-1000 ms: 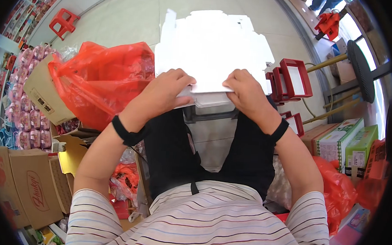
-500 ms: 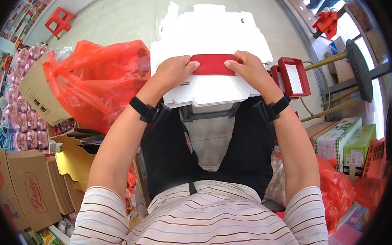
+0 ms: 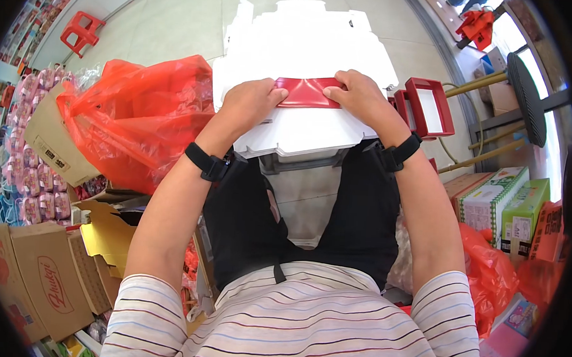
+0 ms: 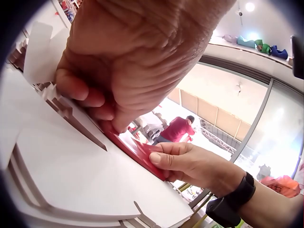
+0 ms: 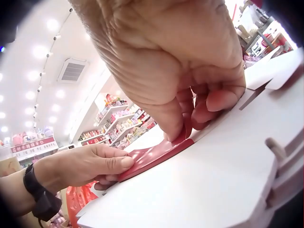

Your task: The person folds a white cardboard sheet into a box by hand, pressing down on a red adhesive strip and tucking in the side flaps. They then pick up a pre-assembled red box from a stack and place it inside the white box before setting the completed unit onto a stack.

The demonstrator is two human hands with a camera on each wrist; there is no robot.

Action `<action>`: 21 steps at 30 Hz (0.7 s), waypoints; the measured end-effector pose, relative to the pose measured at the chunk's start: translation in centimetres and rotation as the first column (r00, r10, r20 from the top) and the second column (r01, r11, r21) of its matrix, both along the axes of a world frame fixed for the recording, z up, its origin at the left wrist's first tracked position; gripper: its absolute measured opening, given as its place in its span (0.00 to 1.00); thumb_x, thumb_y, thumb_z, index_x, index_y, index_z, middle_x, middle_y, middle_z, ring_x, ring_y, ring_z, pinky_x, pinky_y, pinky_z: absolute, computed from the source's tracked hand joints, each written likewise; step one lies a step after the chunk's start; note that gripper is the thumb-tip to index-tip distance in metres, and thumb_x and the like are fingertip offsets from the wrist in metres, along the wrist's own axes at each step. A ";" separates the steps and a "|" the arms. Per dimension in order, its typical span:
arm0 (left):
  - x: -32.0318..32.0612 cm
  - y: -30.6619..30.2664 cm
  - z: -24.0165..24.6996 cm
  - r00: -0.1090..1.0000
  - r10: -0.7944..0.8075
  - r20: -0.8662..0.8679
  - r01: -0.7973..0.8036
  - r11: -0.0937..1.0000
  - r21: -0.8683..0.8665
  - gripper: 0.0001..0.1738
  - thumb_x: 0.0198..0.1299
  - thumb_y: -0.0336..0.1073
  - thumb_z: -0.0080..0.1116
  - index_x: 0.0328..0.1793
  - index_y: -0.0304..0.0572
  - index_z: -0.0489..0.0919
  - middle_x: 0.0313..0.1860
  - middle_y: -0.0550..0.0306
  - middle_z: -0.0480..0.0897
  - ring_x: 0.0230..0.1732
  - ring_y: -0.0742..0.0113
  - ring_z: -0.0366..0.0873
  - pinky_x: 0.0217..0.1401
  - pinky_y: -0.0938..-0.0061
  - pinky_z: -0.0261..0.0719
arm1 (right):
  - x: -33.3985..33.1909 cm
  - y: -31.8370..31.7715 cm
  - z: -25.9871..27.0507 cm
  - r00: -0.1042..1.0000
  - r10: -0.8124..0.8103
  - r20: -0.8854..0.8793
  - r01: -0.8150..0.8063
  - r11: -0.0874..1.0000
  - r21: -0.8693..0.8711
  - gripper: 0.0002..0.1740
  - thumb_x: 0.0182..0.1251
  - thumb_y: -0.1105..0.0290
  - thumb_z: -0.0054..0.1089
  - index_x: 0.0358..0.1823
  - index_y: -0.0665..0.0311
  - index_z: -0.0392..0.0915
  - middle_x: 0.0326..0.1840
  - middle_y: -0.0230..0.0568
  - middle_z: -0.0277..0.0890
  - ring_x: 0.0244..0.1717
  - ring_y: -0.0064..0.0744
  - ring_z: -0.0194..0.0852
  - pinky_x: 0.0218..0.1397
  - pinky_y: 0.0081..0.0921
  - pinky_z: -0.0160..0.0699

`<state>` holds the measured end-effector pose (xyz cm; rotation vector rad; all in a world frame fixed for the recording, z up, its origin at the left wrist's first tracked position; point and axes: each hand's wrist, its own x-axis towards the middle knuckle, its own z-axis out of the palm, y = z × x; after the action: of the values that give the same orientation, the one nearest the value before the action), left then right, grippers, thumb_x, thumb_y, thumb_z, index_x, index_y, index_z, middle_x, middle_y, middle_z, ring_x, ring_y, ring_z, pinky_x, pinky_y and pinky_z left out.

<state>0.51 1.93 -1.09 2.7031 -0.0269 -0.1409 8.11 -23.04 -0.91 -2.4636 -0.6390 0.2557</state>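
A pile of white die-cut cardboard sheets lies in front of me at knee height. Across its near part a glossy red cardboard flap shows, slightly bowed and catching the light. My left hand pinches its left end, with the thumb on the red face. At the other end my right hand pinches it the same way. In the right wrist view the flap stretches between both hands along the white board, with the fingertips tucked behind it.
Finished-looking red boxes with white insides stand right of the pile. A large red plastic bag bulges at the left. Brown cartons fill the lower left, and a green box sits at the right. A red stool stands farther off.
Both hands held the white near edge a second ago. The edge then turned over, bringing the red face up. Since half a second ago the red flap has bowed and gained a bright reflection.
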 end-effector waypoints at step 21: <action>-0.4 -0.9 -0.2 0.997 0.051 0.064 -0.056 0.996 0.074 0.26 0.77 0.54 0.58 0.45 0.33 0.83 0.37 0.36 0.89 0.44 0.38 0.88 0.52 0.50 0.83 | -0.1 0.5 -0.9 0.998 -0.053 0.042 0.055 0.998 -0.032 0.17 0.70 0.60 0.70 0.45 0.69 0.80 0.47 0.57 0.85 0.52 0.58 0.84 0.57 0.47 0.82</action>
<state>0.15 1.01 -1.32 2.7801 0.0332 -0.0422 7.99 -22.58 -1.79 -2.5201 -0.5889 0.1965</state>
